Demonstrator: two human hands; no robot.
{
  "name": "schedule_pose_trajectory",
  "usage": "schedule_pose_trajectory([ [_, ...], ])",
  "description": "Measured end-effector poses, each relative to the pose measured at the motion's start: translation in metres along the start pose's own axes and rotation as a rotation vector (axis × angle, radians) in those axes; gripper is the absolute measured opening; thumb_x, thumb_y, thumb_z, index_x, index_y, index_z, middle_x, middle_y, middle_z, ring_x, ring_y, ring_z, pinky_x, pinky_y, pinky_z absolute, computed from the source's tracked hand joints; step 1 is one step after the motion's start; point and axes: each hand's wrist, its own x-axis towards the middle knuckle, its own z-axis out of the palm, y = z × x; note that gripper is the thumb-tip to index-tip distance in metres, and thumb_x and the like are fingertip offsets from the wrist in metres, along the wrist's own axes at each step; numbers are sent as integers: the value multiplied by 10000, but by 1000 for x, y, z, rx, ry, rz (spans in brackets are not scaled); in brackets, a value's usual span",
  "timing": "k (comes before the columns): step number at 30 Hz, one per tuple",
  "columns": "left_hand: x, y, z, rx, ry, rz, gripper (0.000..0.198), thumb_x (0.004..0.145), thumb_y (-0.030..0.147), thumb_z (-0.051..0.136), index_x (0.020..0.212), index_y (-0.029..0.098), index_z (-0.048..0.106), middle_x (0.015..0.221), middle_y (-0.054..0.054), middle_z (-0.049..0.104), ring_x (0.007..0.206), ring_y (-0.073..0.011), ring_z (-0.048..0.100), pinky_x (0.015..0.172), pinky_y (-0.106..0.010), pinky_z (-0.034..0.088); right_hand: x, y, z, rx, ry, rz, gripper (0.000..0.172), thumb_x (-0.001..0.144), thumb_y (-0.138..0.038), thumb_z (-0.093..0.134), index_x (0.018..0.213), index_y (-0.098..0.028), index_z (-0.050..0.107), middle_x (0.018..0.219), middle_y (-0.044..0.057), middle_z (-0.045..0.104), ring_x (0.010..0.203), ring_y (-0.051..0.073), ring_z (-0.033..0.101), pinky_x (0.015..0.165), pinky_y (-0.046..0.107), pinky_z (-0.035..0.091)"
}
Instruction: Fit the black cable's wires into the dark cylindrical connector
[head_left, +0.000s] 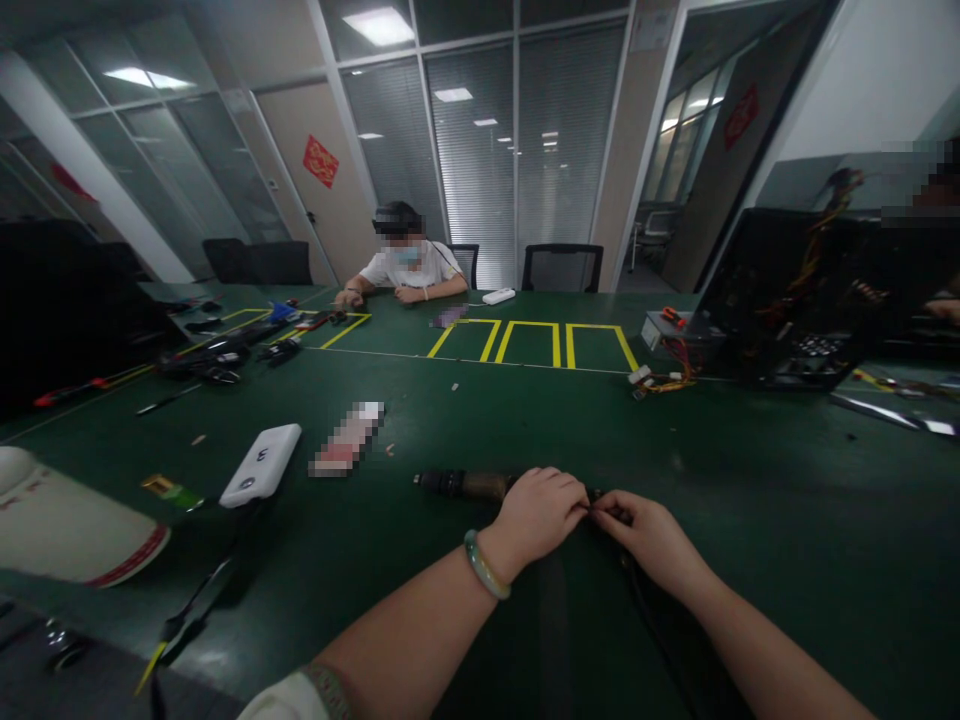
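Items around the fingers, left to right. White padded cloth with red trim [71,525] is lying far left of the fingers, at the table edge. Yellow-tipped cutters [187,612] are resting left of and nearer than the fingers, on the green table [787,520]. Small green-and-yellow card [171,490] and white power bank [261,465] are sitting left of the fingers, well apart from them. Blurred-out flat object [349,438] is lying beyond and left of them. Loose hand tools [217,355] are crowding the far left. Another person [409,265] is sitting across the table, forearms resting on it. Yellow tape boxes [525,342] are marking the surface straight beyond the fingers. Bundled wires [667,372] and open computer case [795,300] are standing far right and beyond. Nothing is standing between the camera and the hands.

Dark cylindrical tool [465,485]: lying on the table, its ribbed black tip and brownish barrel sticking out left of the fingers, the rest hidden beneath them. Left hand [540,515], green bangle [486,565] at the wrist, is curling closed over the barrel. Right hand [649,540] is pinching narrowly at the tool's rear end, its fingertips [609,506] touching the left fingers [576,497]. Dark cord [652,630] is trailing from under the right hand toward the camera.
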Motion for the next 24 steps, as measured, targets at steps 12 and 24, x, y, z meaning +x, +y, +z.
schedule_pose_trajectory([
  [12, 0, 3, -1, 20, 4, -5, 81, 920, 255, 595, 994, 230, 615, 1041, 4, 660, 1010, -181, 581, 902, -337, 429, -3, -5, -1, -7, 31, -20, 236, 884, -411, 546, 894, -218, 682, 813, 3, 691, 723, 176, 633, 616, 246, 423],
  [24, -2, 1, 3, -42, 62, -15, 101, 864, 164, 623, 935, 203, 562, 1173, -21, 619, 1092, -198, 566, 954, -367, 428, -1, -1, 1, -2, 63, -35, 170, 872, -341, 569, 868, -220, 688, 807, -6, 697, 729, 168, 640, 625, 242, 416],
])
